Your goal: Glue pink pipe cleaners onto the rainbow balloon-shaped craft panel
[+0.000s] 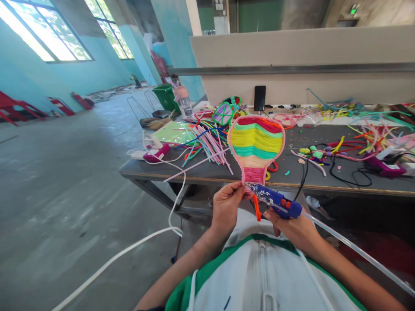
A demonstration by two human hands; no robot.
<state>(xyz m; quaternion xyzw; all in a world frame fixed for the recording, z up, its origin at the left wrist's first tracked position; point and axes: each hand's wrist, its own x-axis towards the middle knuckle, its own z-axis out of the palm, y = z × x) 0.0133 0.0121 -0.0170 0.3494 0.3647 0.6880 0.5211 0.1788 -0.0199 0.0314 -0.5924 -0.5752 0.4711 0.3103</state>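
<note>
A balloon-shaped craft piece point(256, 138) of fuzzy stems, striped red, green, yellow and teal with a pink outline, stands upright above the table's front edge. My left hand point(226, 207) pinches its lower left corner. Closed around a blue glue gun point(275, 201) is my right hand point(293, 226), with the nozzle at the base of the piece close to my left fingertips. A long clear glue stick point(353, 248) runs out of the gun's back. Below the base hangs an orange stem point(257, 208).
On the dark table point(207, 175) lie a bundle of pink stems point(212, 144), a purple power strip point(156, 153), a second one point(385, 166) and coloured scraps. A phone point(260, 98) leans at the back. A white cable point(129, 248) crosses the left side.
</note>
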